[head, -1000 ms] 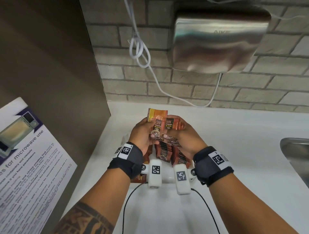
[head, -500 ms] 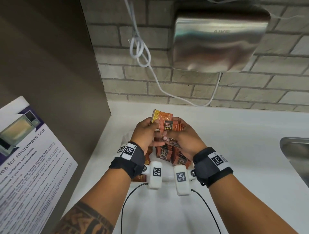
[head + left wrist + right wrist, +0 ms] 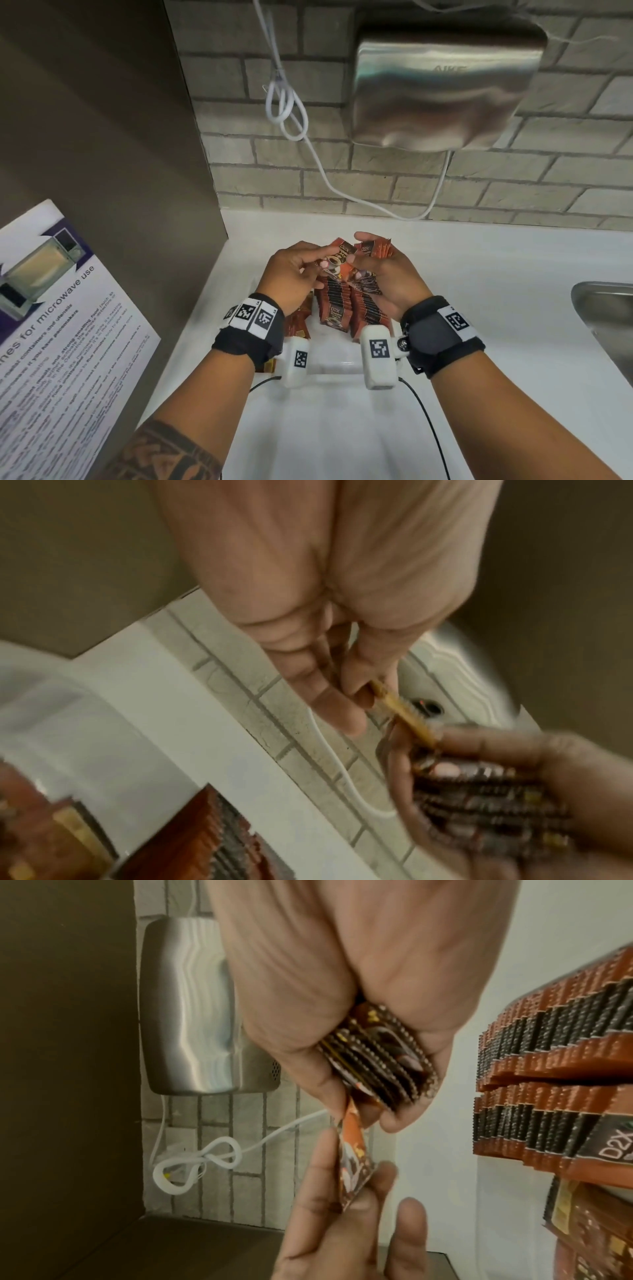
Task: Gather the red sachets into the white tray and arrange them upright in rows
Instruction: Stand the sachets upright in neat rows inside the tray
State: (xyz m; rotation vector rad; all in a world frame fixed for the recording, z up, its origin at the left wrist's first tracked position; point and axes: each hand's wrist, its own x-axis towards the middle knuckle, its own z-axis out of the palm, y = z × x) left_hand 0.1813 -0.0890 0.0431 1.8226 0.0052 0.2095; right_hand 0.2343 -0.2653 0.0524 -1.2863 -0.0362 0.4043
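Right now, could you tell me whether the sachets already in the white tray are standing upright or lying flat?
Upright. The sachets in the tray stand on edge in two packed rows, top edges up, inside the white tray.

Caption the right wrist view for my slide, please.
Right hand grips a sachet stack; left hand pinches one sachet beside upright rows.

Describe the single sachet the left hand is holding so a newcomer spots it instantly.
Below the steel hand dryer, both hands meet over the white tray. The right hand clutches a bundle; the left hand pinches the single sachet, alone and face-up, showing a coffee cup.
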